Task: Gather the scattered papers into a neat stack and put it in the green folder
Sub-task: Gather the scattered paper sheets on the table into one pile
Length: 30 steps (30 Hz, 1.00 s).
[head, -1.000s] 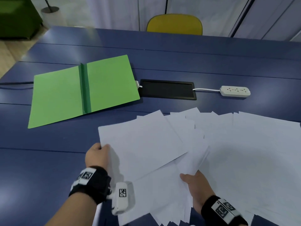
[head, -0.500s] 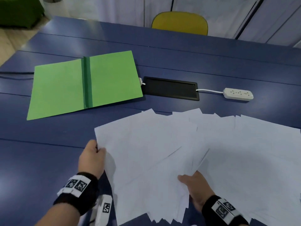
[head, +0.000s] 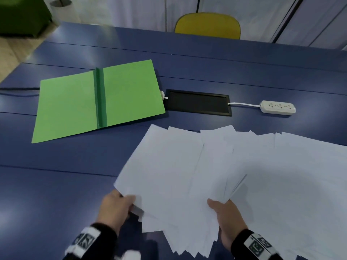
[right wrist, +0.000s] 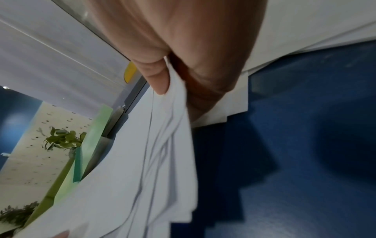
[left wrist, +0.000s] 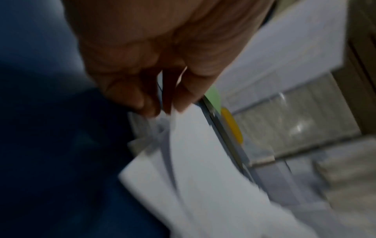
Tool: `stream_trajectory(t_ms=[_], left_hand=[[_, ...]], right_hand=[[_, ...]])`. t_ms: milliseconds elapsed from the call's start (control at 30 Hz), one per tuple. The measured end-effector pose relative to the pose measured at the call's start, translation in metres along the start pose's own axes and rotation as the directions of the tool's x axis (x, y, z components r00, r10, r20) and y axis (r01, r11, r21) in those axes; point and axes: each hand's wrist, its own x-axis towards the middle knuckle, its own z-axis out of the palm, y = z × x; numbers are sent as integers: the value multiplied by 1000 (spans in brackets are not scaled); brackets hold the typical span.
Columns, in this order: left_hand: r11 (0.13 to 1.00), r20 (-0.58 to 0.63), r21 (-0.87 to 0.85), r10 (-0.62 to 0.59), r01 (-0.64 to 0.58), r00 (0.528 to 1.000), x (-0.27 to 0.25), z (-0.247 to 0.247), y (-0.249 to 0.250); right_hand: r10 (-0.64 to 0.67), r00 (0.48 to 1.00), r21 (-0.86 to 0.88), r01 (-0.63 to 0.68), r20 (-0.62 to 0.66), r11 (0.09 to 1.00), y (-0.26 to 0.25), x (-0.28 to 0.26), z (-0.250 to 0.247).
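Several white papers [head: 234, 171] lie fanned and overlapping across the near right of the blue table [head: 65, 184]. My left hand [head: 117, 205] pinches the near left corner of the top sheets [left wrist: 195, 145], thumb above and fingers under. My right hand [head: 225, 216] grips a bunch of sheets [right wrist: 162, 145] at their near edge, thumb on top. The green folder [head: 97, 100] lies open and flat at the far left, its dark green spine in the middle, with nothing on it.
A black panel [head: 198, 102] is set into the table right of the folder. A white power strip [head: 277, 107] with its cord lies further right. A yellow chair [head: 207, 25] stands behind the far edge.
My left hand has slid its sheets to the right, toward the right hand, so the spread has narrowed. The right hand has stayed near the same spot.
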Motion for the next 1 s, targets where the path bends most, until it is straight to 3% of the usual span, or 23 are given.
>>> stream_trajectory(t_ms=[67, 167, 233, 400, 467, 633, 733, 867, 1000], left_hand=[[994, 84, 110, -2, -7, 996, -18, -6, -18], [995, -97, 83, 64, -56, 993, -6, -24, -19], [988, -141, 112, 122, -107, 982, 14, -28, -9], [872, 48, 401, 286, -281, 957, 35, 5, 14], [859, 86, 419, 287, -296, 954, 30, 19, 17], [844, 114, 408, 331, -348, 937, 9, 29, 15], [868, 92, 335, 357, -367, 929, -9, 21, 15], [939, 61, 188, 282, -289, 957, -20, 26, 11], [988, 95, 63, 135, -141, 986, -21, 60, 16]], right_hand=[[8, 1000, -17, -8, 9, 1000, 6, 2, -1], [4, 1000, -60, -2, 29, 998, 5, 4, -4], [14, 999, -80, -10, 44, 997, -1, 5, -7], [31, 985, -92, -16, 171, 996, -30, 6, 2], [29, 979, -77, -13, 203, 997, -39, 8, 15], [-57, 990, -124, 74, 128, 990, -46, 13, 28], [-76, 989, -33, 81, 129, 996, -60, 5, -7], [-62, 991, 182, 40, 119, 983, -75, 9, -104], [10, 1000, 143, -13, 24, 990, -75, 29, -180]])
